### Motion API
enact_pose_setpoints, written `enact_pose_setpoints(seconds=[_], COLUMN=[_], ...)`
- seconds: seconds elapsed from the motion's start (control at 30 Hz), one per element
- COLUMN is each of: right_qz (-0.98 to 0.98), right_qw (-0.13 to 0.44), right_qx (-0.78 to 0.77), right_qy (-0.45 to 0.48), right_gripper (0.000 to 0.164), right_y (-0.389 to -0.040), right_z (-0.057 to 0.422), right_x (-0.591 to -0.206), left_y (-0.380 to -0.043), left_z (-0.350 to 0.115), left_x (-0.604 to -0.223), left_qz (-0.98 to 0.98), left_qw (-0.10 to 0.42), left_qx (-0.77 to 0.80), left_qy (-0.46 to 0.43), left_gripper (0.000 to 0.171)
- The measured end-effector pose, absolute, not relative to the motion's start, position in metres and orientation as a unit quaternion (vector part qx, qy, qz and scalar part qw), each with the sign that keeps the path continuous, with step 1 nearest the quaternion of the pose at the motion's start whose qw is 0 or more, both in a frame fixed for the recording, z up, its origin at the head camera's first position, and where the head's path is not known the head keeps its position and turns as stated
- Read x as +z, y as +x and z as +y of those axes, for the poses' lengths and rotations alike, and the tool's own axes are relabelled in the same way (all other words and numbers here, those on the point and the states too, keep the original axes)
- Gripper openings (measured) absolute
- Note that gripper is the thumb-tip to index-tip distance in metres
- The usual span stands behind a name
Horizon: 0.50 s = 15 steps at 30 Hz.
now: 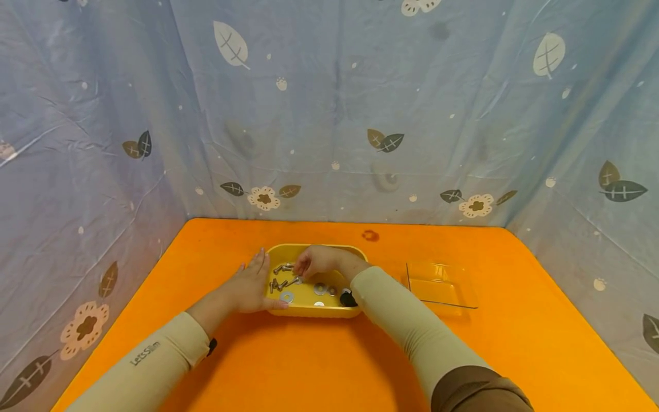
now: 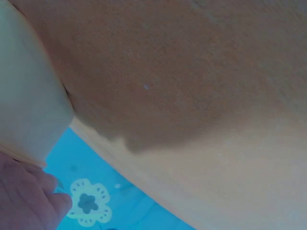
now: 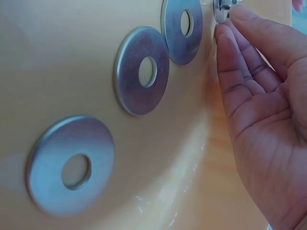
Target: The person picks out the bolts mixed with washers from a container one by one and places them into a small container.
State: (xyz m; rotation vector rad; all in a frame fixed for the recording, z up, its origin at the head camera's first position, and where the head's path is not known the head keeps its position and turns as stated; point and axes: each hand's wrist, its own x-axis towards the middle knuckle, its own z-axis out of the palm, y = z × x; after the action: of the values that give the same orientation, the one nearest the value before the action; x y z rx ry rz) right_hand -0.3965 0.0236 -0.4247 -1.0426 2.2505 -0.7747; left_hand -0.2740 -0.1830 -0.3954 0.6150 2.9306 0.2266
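Note:
A yellow plastic tub (image 1: 314,312) holds loose hardware. My left hand (image 1: 249,289) rests against its left end, fingers straight along the outside and thumb over the front rim. Inside, my right hand (image 1: 316,260) reaches down with curled fingers and pinches a bolt (image 1: 293,281) by its head end. In the right wrist view, thumb and fingertips meet at this shiny bolt (image 3: 226,4), beside a washer (image 3: 219,15). Several other bolts (image 1: 278,285) lie at the tub's left side. Flat metal washers (image 3: 142,72) lie along the bottom, one (image 1: 286,297) near my left thumb.
A black round piece (image 1: 348,298) sits in the tub's right front corner, partly behind my right sleeve. To the right stands a clear box (image 1: 443,286) with dark edge lines. The orange table (image 1: 288,366) is bounded by patterned curtains (image 1: 329,114).

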Motion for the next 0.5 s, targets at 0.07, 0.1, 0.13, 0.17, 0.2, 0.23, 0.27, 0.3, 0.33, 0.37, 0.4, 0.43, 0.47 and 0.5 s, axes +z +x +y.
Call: enact_pose_setpoints(seconds=[0.07, 0.1, 0.13, 0.17, 0.2, 0.23, 0.27, 0.3, 0.33, 0.37, 0.4, 0.43, 0.47, 0.5], right_qz=[0.833, 0.833, 0.832, 0.831, 0.827, 0.824, 0.821, 0.818, 0.816, 0.816, 0.815, 0.817, 0.817, 0.819], right_qw=[0.271, 0.272, 0.278, 0.280, 0.291, 0.299, 0.304, 0.309, 0.315, 0.314, 0.314, 0.306, 0.304, 0.298], right_qx=[-0.291, -0.294, -0.301, -0.305, -0.319, -0.330, -0.339, -0.348, -0.356, -0.356, -0.357, -0.350, -0.348, -0.342], right_qy=[-0.383, -0.381, -0.374, -0.372, -0.361, -0.352, -0.344, -0.337, -0.330, -0.331, -0.332, -0.341, -0.345, -0.353], right_gripper=[0.020, 0.019, 0.018, 0.017, 0.016, 0.015, 0.014, 0.013, 0.012, 0.011, 0.010, 0.009, 0.008, 0.008], right_y=[-0.394, -0.392, -0.391, -0.389, -0.388, -0.386, -0.385, -0.384, -0.383, -0.383, -0.383, -0.383, -0.383, -0.384], right_z=[0.024, 0.024, 0.024, 0.023, 0.023, 0.023, 0.023, 0.023, 0.023, 0.023, 0.023, 0.023, 0.023, 0.023], right_x=[-0.424, -0.424, -0.424, -0.424, -0.424, -0.424, -0.424, -0.424, -0.425, -0.425, -0.425, -0.426, -0.426, -0.426], left_y=[-0.274, -0.274, -0.274, -0.274, -0.274, -0.274, -0.274, -0.274, -0.274, -0.274, -0.274, -0.275, -0.275, -0.275], left_z=[-0.183, -0.183, -0.183, -0.183, -0.182, -0.183, -0.183, -0.183, -0.183, -0.183, -0.183, -0.183, -0.183, -0.183], left_x=[-0.395, -0.395, -0.395, -0.395, -0.395, -0.395, -0.395, -0.395, -0.395, -0.395, -0.395, -0.395, -0.395, -0.395], left_qz=[0.974, 0.974, 0.974, 0.974, 0.974, 0.974, 0.974, 0.974, 0.974, 0.974, 0.974, 0.974, 0.974, 0.974], left_qw=[0.070, 0.071, 0.070, 0.071, 0.071, 0.072, 0.071, 0.071, 0.072, 0.072, 0.073, 0.073, 0.074, 0.075], left_qx=[0.072, 0.072, 0.072, 0.072, 0.072, 0.072, 0.074, 0.074, 0.074, 0.072, 0.072, 0.072, 0.072, 0.073], left_qy=[0.204, 0.204, 0.204, 0.203, 0.202, 0.201, 0.202, 0.202, 0.202, 0.202, 0.202, 0.202, 0.202, 0.202], left_gripper=[0.129, 0.129, 0.129, 0.129, 0.129, 0.129, 0.129, 0.129, 0.128, 0.129, 0.128, 0.129, 0.129, 0.129])
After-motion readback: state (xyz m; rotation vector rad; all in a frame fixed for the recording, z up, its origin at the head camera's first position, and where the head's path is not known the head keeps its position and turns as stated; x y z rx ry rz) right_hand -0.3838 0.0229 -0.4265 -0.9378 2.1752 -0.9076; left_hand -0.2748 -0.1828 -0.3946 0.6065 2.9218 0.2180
